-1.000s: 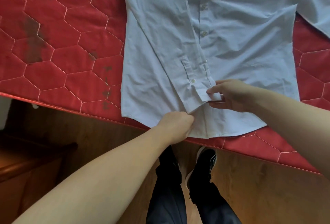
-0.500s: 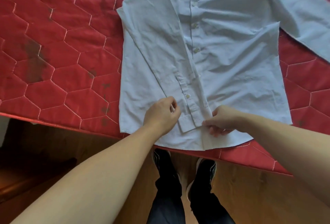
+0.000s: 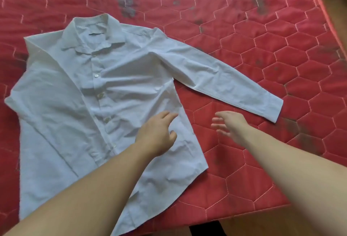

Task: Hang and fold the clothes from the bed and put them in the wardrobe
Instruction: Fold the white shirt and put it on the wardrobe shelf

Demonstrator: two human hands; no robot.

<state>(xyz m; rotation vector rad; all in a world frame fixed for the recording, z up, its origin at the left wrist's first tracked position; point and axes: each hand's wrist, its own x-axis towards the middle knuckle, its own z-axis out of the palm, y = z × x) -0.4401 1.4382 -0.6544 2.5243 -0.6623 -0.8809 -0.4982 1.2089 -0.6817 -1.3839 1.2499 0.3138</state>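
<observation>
Reaching over the shirt [image 3: 120, 92], left hand [image 3: 157, 136] and right hand [image 3: 231, 126] spread, empty, bare mattress [image 3: 262, 160] rightward.

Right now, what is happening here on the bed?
A person is folding a shirt on a red bed. One sleeve is already folded over the front; the other sleeve lies stretched out to the side. The left hand is over the shirt's body near its edge, open. The right hand is open above the bed, near that sleeve, holding nothing.
</observation>
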